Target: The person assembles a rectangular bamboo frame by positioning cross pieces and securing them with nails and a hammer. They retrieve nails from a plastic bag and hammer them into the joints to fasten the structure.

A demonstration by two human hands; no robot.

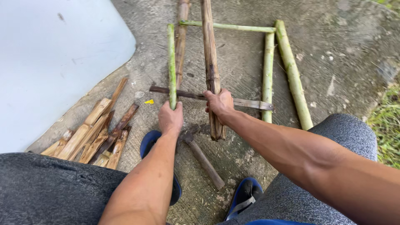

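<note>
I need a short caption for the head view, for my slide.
Left hand grips a green bamboo pole; right hand grips a brown pole.

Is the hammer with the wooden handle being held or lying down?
Lying down: the wooden-handled hammer rests on the concrete ground, neither hand touching.

The brown split pole (211,62) runs off the top edge, so its far end cannot be seen, and the right hand (219,104) wraps around it, hiding the stretch under the fingers. Just left of that pole, a second brown pole (181,37) is also cut by the top edge, and its near end disappears behind the green stick (171,62). The left hand (170,118) covers the green stick's near end. Below the brown split pole, the hammer (203,158) shows only its handle clearly; its head is partly under the pole's end. The blue sandals (243,196) are mostly covered by the knees and forearms.
</note>
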